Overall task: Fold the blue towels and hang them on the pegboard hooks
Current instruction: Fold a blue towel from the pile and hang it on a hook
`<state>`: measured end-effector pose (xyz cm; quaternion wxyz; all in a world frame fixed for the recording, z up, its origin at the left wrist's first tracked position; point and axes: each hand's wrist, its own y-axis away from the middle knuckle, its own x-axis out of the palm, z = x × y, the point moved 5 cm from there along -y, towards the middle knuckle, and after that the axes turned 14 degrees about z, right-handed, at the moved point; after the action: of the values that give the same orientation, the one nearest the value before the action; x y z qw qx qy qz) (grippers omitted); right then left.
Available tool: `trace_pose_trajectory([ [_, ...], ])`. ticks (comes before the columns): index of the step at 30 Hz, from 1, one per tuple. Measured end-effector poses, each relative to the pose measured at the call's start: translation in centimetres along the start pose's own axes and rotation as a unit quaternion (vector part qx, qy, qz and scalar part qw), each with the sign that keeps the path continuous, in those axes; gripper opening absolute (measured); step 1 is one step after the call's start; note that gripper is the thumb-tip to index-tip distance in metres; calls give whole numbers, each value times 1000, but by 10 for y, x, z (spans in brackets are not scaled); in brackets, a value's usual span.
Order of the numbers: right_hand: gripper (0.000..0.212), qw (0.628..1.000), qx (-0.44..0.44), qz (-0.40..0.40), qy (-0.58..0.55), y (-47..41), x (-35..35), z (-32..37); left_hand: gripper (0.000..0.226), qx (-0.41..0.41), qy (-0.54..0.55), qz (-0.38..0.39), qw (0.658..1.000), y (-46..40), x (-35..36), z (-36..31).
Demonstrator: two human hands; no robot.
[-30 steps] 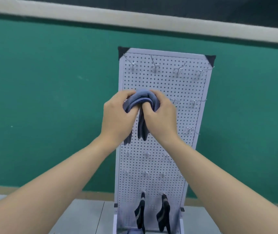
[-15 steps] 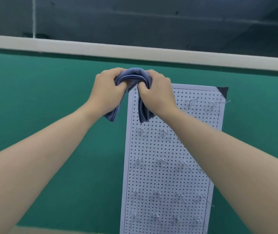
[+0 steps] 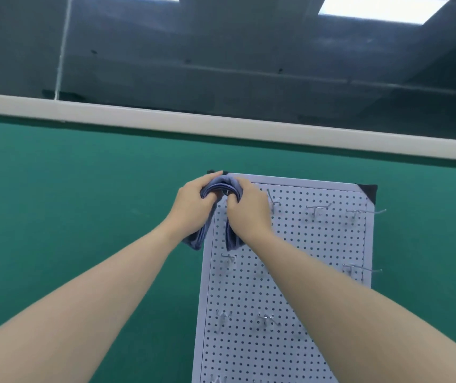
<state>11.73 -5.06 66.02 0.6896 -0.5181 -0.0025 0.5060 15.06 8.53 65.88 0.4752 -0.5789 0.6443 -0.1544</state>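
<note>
A folded blue towel (image 3: 222, 186) arches between my two hands at the top left corner of the white pegboard (image 3: 290, 272). My left hand (image 3: 192, 208) grips its left side and my right hand (image 3: 247, 212) grips its right side. The towel's two ends hang down below my hands, one off the board's left edge and one in front of the board. A thin metal hook tip shows under the arch between my hands; the hook's base is hidden.
Several bare metal hooks (image 3: 316, 210) stick out of the pegboard in rows, some reaching past its right edge (image 3: 365, 211). A green wall (image 3: 83, 217) stands behind the board, with a white ledge (image 3: 221, 125) above it.
Both hands lifted the towel from the board's middle rows up to its top left corner. The view tilted upward, so the dark towels at the board's bottom are out of sight.
</note>
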Motion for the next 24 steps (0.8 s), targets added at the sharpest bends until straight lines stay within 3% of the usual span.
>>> trace_pose_trajectory([
  [5, 18, 1000, -10, -3, -18, 9, 4, -21, 39, 15, 32, 22, 999, 8, 20, 6],
  [12, 26, 998, 9, -5, -65, 23, 8, -37, 34, 1, 48, 23, 999, 19, 36, 2],
  [19, 13, 999, -28, -15, 32, 20, -4, -28, 23, -1, 6, 48, 999, 19, 30, 0],
  [24, 19, 996, -58, -6, 74, 12, -14, -18, 22, -11, -30, 43, 999, 8, 19, -6],
])
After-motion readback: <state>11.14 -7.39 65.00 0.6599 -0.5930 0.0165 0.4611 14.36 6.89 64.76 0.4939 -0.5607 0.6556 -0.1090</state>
